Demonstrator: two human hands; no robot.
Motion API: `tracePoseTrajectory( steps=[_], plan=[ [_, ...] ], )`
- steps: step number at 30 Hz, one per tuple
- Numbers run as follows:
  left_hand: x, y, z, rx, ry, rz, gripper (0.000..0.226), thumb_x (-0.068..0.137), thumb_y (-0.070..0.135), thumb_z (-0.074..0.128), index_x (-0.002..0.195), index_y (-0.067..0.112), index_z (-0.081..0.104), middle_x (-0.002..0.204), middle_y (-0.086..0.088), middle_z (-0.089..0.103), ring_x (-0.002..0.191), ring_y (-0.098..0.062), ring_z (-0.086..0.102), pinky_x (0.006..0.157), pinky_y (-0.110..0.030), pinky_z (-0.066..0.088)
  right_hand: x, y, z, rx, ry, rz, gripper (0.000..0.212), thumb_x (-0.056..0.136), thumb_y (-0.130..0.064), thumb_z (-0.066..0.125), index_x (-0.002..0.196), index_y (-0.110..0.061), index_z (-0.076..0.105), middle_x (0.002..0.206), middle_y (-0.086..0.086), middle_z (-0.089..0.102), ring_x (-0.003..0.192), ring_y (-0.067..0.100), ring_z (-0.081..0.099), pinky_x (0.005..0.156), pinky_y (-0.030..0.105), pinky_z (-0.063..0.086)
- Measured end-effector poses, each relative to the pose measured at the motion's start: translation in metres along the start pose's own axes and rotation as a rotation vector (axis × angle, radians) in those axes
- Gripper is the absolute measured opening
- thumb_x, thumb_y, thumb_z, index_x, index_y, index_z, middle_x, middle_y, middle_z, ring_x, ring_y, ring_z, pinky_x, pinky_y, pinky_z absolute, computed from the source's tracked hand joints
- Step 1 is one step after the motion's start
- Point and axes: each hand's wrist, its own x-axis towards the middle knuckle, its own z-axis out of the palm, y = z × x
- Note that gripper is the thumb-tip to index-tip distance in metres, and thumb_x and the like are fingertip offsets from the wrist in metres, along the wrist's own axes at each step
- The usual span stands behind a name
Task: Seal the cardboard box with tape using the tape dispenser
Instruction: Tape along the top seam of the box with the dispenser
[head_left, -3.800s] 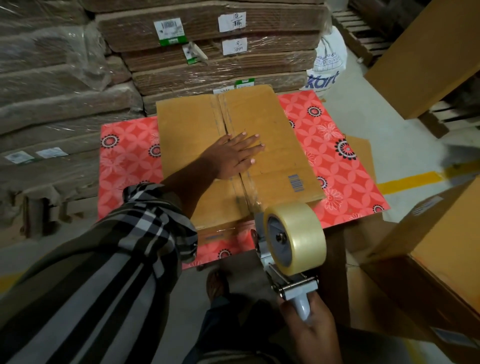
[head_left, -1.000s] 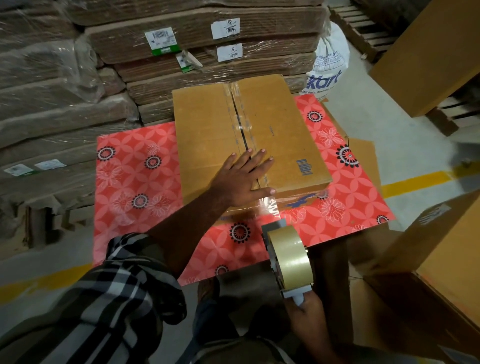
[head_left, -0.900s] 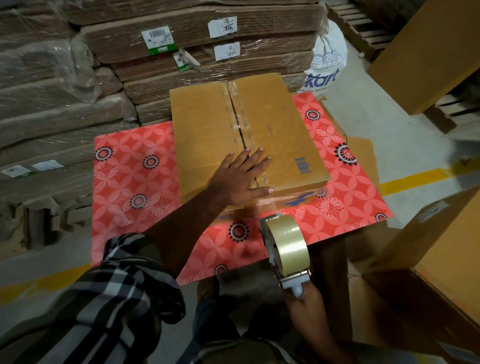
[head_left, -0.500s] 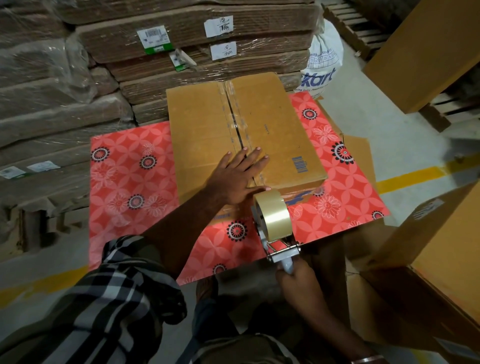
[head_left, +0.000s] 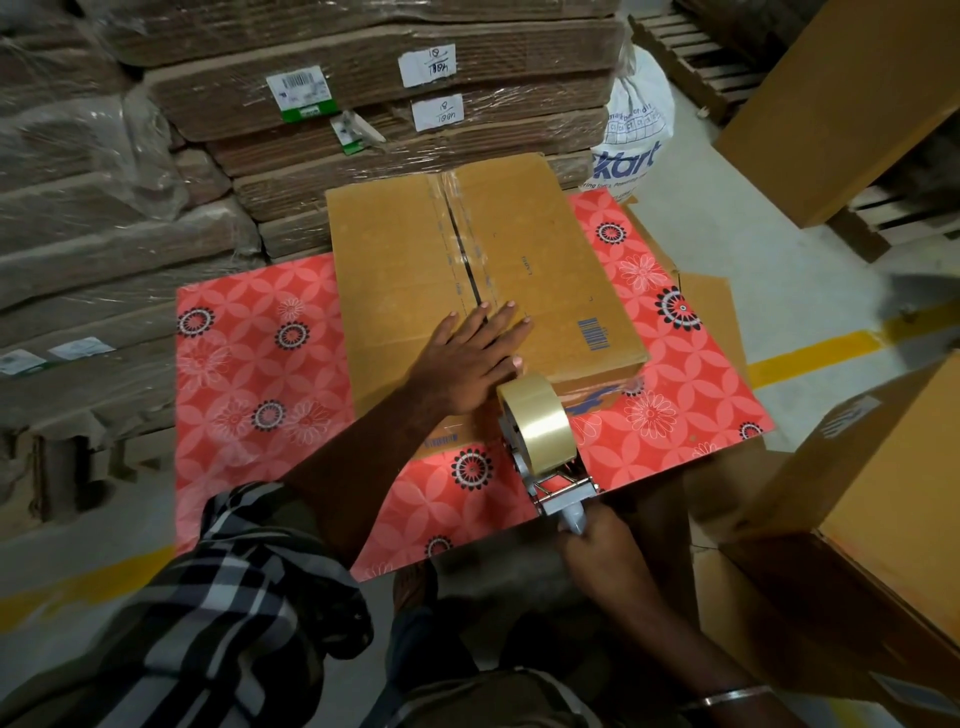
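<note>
A brown cardboard box (head_left: 395, 291) lies on a red flowered table (head_left: 249, 374), its two top flaps closed along a centre seam that carries clear tape. My left hand (head_left: 467, 358) presses flat on the box top at the near end of the seam, fingers straight. My right hand (head_left: 597, 540) grips the handle of the tape dispenser (head_left: 540, 441), which holds a roll of clear tape. The roll sits against the box's near side, just under my left thumb. The dispenser's blade end is hidden behind the roll.
Shrink-wrapped stacks of flat cardboard (head_left: 363, 104) rise behind the table. A white printed bag (head_left: 634, 135) sits at the back right. Large brown boxes (head_left: 883, 519) stand close on the right, another (head_left: 841, 98) leans at the upper right. A yellow line (head_left: 810, 353) marks the floor.
The box has been pushed farther from me. My right hand has raised the dispenser from below the table edge up to the box's near side. My left hand stays pressed on the top.
</note>
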Motion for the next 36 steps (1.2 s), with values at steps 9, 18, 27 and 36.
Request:
tracePoseTrajectory(
  steps=[9,18,27,36],
  plan=[
    [0.002,0.0,-0.001,-0.049,-0.021,-0.016,0.062,0.105,0.061,0.014,0.163,0.041,0.005,0.173,0.013,-0.001,0.161,-0.023,0.004,0.125,-0.057,0.014,-0.006,-0.022,-0.049,0.313,-0.397,0.122,0.03,0.092,-0.039,0.07,0.082,-0.015,0.056,0.059,-0.002,0.05,0.046,0.012,0.045,0.045,0.026,0.036],
    [0.001,-0.002,0.004,-0.022,0.018,-0.034,0.061,0.105,0.059,0.019,0.163,0.043,0.008,0.173,0.014,0.002,0.16,-0.022,0.01,0.124,-0.056,0.019,-0.007,-0.027,-0.079,0.564,-0.621,0.193,0.068,0.077,-0.075,0.063,0.099,-0.011,0.057,0.067,0.004,0.043,0.048,0.016,0.037,0.045,0.023,0.032],
    [-0.002,0.002,-0.007,-0.087,-0.038,-0.048,0.079,0.087,0.065,0.001,0.162,0.045,0.007,0.173,0.016,-0.001,0.161,-0.02,0.004,0.125,-0.055,0.015,-0.007,-0.054,-0.073,0.379,-0.417,0.12,0.064,0.095,-0.065,0.049,0.103,-0.002,0.062,0.063,0.005,0.049,0.045,0.017,0.042,0.046,0.024,0.035],
    [-0.002,-0.005,-0.017,-0.4,-0.061,-0.059,0.081,0.082,0.023,0.024,0.16,0.044,0.024,0.171,0.019,0.008,0.16,-0.013,0.002,0.127,-0.055,0.004,-0.01,-0.056,-0.042,0.426,-0.309,0.122,0.057,0.097,-0.062,0.047,0.107,-0.008,0.063,0.063,0.005,0.048,0.045,0.016,0.044,0.045,0.023,0.035]
  ],
)
